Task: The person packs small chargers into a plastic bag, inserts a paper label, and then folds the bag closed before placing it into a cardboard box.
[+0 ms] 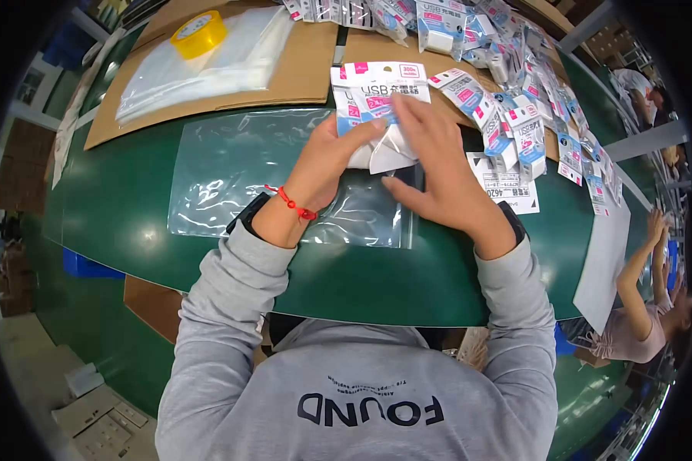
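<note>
The step in hand looks like the packing of a small white charger in its clear retail packet with pink and blue printed card (pixel 377 104), which both hands hold over the green table (pixel 131 200). The left hand (pixel 327 157) is clenched on the lower left side of the packet, thumb on top, wrist bent inward, with a red string bracelet (pixel 294 204) on it. The right hand (pixel 430 165) lies flat over the right part, fingers stretched toward the top; whether it really grips or only presses, I cannot tell, because the palm hides the contact. The packet is above a large transparent plastic bag (pixel 238 165) lying flat on the table. Judging from this, the next move needs the bag's mouth opened and the packet kept straight. A heap of similar packets (pixel 515 84) lies at the right, a yellow tape roll (pixel 198 33) far left.
</note>
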Demonstrator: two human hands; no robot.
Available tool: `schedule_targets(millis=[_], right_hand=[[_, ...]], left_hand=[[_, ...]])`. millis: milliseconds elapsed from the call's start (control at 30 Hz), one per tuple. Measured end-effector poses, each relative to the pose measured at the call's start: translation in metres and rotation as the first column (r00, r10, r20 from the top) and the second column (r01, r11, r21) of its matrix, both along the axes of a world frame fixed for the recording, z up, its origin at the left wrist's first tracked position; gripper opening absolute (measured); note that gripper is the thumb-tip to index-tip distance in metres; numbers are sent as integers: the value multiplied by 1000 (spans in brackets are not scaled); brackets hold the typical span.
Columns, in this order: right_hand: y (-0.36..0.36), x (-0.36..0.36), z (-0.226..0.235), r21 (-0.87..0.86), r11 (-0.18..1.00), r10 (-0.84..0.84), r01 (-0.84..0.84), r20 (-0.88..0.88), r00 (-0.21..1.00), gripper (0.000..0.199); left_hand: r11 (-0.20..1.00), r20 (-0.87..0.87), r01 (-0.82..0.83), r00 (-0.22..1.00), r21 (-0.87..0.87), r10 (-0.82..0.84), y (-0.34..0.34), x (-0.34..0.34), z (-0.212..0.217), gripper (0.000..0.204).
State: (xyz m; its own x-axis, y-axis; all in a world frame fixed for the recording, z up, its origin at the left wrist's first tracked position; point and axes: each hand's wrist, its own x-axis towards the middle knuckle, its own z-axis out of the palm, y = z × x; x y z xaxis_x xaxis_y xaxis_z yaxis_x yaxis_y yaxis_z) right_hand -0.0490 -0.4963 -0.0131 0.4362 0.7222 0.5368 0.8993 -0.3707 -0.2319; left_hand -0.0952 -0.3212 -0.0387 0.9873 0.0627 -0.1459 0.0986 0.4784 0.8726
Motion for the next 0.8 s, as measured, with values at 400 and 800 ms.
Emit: schedule_targets(millis=[400,800], right_hand=[[5,6,-10,475,829,411,294,-875,256,62],[8,-1,-8,531,767,528,360,-841,117,58]], left_hand=[[984,1,11,1000,180,-11,13,-1,8,36],[981,40,-12,999,196,4,3,-5,2,40]])
